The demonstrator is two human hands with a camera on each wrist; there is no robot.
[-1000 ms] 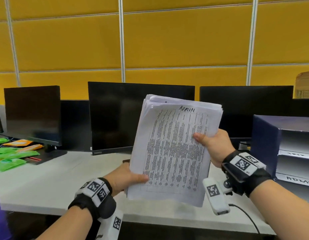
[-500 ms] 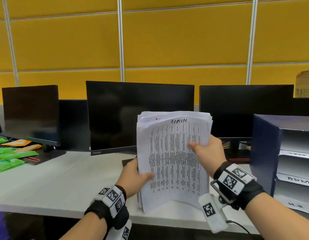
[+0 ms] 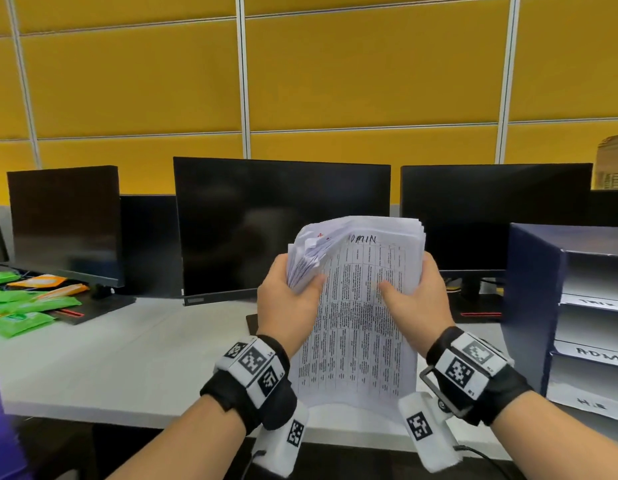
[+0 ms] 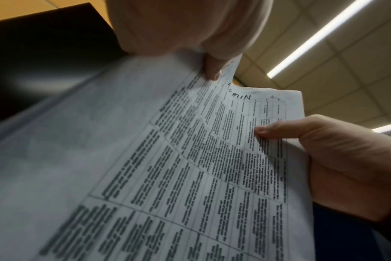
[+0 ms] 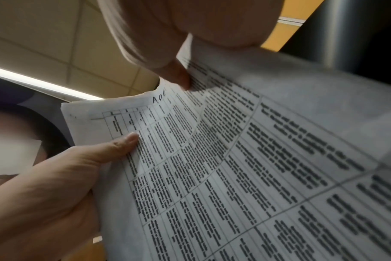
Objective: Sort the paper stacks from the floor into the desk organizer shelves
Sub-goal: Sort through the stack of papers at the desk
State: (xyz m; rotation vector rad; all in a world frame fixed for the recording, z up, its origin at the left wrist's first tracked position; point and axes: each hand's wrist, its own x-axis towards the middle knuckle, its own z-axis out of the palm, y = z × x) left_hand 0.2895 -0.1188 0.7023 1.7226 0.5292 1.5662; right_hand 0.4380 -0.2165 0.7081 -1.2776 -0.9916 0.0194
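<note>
A thick paper stack (image 3: pixel 356 320) with "ADMIN" handwritten on top stands upright on its lower edge on the white desk (image 3: pixel 110 362). My left hand (image 3: pixel 288 299) grips its upper left edge, where the sheets fan out and curl. My right hand (image 3: pixel 416 299) grips the right edge, thumb across the printed table. Both wrist views show the same stack (image 4: pixel 190 167) (image 5: pixel 234 167) close up, held by both thumbs. The dark blue desk organizer (image 3: pixel 529 306) stands at the right, with white shelves labelled, one "ADMIN" shelf (image 3: pixel 598 358).
Three black monitors (image 3: pixel 283 226) line the back of the desk before a yellow panel wall. Green and orange packets (image 3: pixel 20 303) lie at the far left. A cable (image 3: pixel 480 455) trails from my right wrist over the desk's front edge.
The stack came down from mid-air and now stands on the desk. My left hand slid from the lower left edge up to the top left corner; the sheets there splayed.
</note>
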